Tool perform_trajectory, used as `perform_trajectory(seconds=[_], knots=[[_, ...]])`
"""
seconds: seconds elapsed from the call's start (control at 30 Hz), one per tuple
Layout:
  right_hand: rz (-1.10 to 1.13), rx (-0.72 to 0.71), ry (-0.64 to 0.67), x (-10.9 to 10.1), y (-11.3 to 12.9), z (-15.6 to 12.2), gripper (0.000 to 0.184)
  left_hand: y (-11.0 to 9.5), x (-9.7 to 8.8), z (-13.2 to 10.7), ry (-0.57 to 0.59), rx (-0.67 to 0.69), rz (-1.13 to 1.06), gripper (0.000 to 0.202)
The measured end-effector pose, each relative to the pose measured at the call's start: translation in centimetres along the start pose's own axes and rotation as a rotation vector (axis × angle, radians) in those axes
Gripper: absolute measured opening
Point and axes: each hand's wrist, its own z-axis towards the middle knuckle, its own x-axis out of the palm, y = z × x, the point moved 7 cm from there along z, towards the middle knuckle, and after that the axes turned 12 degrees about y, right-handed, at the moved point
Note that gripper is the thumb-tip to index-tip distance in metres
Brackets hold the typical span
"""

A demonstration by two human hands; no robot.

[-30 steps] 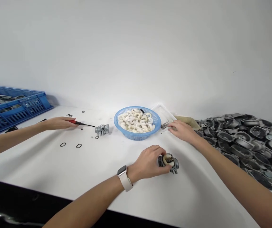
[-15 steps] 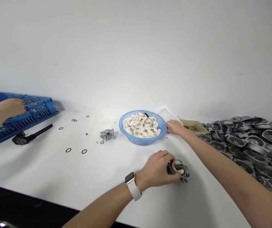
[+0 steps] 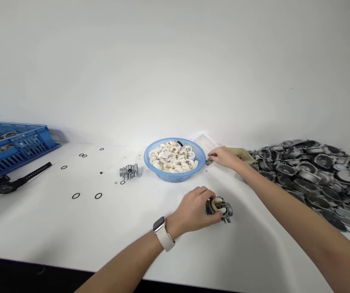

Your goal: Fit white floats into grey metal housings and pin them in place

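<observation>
At the half-closed left hand (image 3: 195, 208), the gripped casting (image 3: 228, 209) could twist if pinched loosely; the bunched right hand (image 3: 224, 157) hides any hold.

The light is bright but soft, making the wall (image 3: 175, 73) palest low in the middle, with weak shadows on the table (image 3: 126, 215) and slight smearing in the heap of metal parts (image 3: 312, 175).

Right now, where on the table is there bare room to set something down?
Widest bare patch: the table on your side of the black rings, left of your white-strapped watch. Smaller one: between the blue basket and your left hand, which holds a metal part. Crowded: around your right hand, between the basket and the heap of metal pieces.
</observation>
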Motion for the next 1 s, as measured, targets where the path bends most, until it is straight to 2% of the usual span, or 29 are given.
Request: perform_trajectory(seconds=[0.13, 0.27, 0.33, 0.43, 0.63, 0.83, 1.0], knots=[[0.257, -0.059, -0.014, 1.4, -0.3, -5.9, 0.028, 0.0, 0.0, 0.2, 0.006, -0.011, -0.005, 0.025], [0.795, -0.133, 0.079, 4.9, 0.1, -11.6, 0.033, -0.3, 0.0, 0.4, 0.011, -0.007, 0.008, 0.026], [0.944, -0.114, 0.069, 6.1, 0.3, -13.2, 0.032, -0.5, 0.0, 0.5, 0.020, -0.010, 0.015, 0.024], [1.049, -0.089, -0.002, 7.0, 0.2, -14.1, 0.032, -0.7, 0.3, 0.7, 0.035, -0.031, 0.022, 0.021], [1.123, -0.121, -0.114, 7.1, -0.2, -14.3, 0.029, -0.8, 0.7, 1.2, 0.029, -0.034, 0.043, 0.021], [1.045, -0.148, -0.136, 6.6, 0.7, -15.1, 0.023, -0.8, 1.0, 1.4, 0.032, -0.034, 0.022, 0.021], [1.090, -0.166, -0.116, 6.5, 1.1, -15.1, 0.020, -0.7, 1.1, 1.4, 0.040, -0.047, 0.018, 0.021]])
